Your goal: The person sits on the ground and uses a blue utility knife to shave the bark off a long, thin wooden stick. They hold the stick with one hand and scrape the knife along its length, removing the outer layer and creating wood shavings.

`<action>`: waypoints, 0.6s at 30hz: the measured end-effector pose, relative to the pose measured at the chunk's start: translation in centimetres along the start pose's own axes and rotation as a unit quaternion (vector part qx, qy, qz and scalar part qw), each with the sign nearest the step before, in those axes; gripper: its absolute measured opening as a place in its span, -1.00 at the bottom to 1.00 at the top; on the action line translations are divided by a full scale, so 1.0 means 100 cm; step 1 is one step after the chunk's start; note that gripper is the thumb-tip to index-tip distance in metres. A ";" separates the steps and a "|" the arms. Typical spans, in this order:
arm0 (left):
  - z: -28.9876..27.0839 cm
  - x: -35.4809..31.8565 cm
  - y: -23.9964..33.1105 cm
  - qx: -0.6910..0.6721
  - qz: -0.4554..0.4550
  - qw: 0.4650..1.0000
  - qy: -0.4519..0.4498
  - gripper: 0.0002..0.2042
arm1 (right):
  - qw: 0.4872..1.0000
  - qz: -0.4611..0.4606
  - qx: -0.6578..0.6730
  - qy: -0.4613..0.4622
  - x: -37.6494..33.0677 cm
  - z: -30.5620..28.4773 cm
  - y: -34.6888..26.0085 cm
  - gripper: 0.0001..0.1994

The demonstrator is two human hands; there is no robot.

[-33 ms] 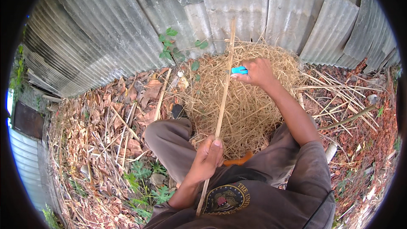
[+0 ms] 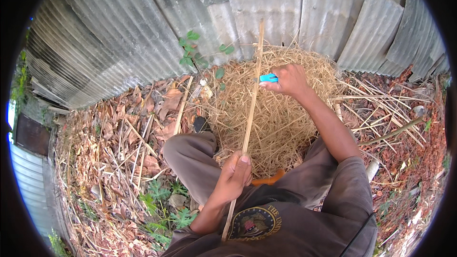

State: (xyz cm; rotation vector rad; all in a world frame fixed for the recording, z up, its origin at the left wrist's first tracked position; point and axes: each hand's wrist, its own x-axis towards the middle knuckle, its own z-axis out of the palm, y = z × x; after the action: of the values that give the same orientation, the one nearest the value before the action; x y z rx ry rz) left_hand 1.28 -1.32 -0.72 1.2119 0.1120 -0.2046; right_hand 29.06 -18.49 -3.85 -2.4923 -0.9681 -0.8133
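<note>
Head: strip [image 2: 252, 114] crosses shirt [image 2: 304, 223] (lettered).

The strip [image 2: 250, 116] extends over the heap of shavings [image 2: 285, 123], before the wall [image 2: 273, 14] (leaves [image 2: 166, 104] lie to the left).

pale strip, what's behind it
Behind the pale strip: metal wall at its top, dry straw along its middle, dark shirt at its lower end. Whatever the strip and left hand directly cover cannot be seen.

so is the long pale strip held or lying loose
Held: the left hand closes around the pale strip, which shows above and below the grip.
</note>
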 end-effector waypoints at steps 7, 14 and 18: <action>-0.001 0.017 -0.016 -0.006 -0.005 1.000 0.011 -0.79 | 0.997 0.029 -0.020 -0.074 0.009 0.033 0.032 -0.25; -0.011 0.028 -0.018 -0.003 0.007 1.000 0.029 -0.80 | 0.990 0.062 -0.034 -0.122 0.026 0.037 0.026 -0.24; -0.016 0.020 -0.007 -0.044 0.011 0.999 0.028 -0.81 | 0.899 0.220 0.277 -0.259 0.023 0.034 0.002 -0.21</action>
State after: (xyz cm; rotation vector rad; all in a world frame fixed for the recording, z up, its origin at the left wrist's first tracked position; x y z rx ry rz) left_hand 3.09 -0.26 -2.25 1.1304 0.1548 -0.1458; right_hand 31.93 -15.74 -5.09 -2.2820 -0.6080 0.2625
